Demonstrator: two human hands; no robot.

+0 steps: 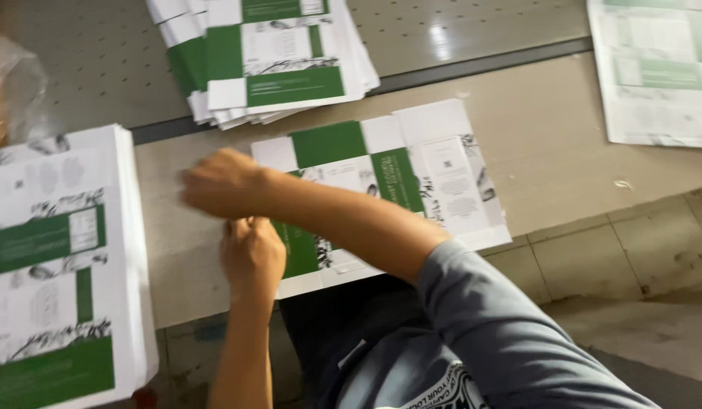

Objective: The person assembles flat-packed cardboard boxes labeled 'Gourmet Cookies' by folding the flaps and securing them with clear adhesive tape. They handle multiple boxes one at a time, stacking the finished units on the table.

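Left hand [252, 254] pinches the flat green-and-white printed carton blank [381, 189] at its edge, pinning it; the right hand [218, 182] crosses over, fingers too blurred to tell.

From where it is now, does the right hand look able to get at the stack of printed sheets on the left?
Probably yes. The right hand is crossed over the left hand, close to the stack of printed sheets, with only bare table between them.
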